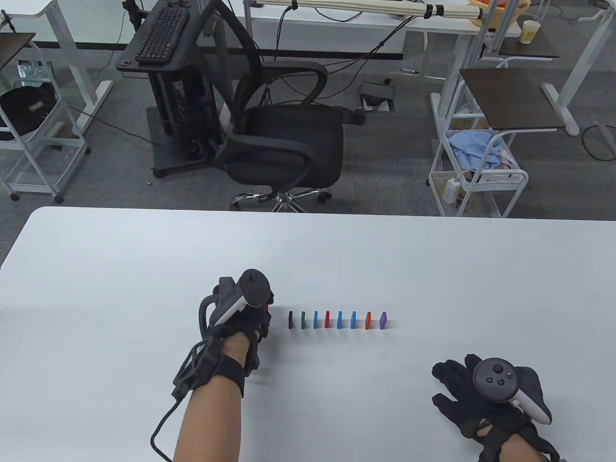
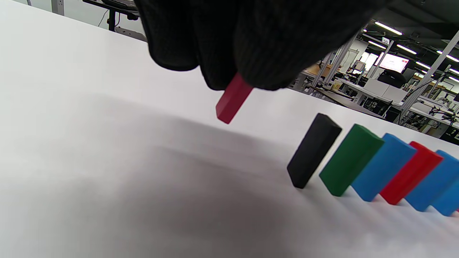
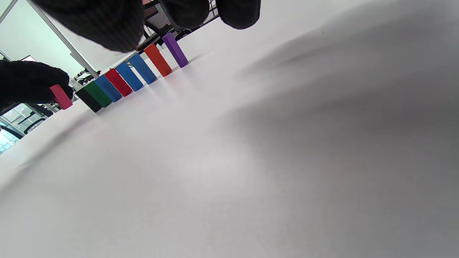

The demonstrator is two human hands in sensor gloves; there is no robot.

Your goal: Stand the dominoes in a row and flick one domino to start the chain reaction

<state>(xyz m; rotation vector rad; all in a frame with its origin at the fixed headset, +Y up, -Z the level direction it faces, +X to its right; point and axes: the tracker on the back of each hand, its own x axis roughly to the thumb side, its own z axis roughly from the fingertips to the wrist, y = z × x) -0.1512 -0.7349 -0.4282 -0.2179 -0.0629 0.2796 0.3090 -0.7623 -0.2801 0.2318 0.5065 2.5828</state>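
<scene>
My left hand (image 1: 240, 313) pinches a pink domino (image 2: 233, 102) above the table, just left of the row's (image 1: 337, 319) black end (image 2: 313, 150), long axis left-right; right hand (image 1: 486, 399) rests spread, farther off.

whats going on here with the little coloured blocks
A person in sensor gloves is setting up a domino run on a white table. Eight dominoes already stand in a row, from a black domino on the left to a purple domino on the right. The left hand pinches a pinkish-red domino just above the table, left of the black one, apparently about to add it. The right hand rests open on the table, away from the row. Nothing has toppled.
</scene>
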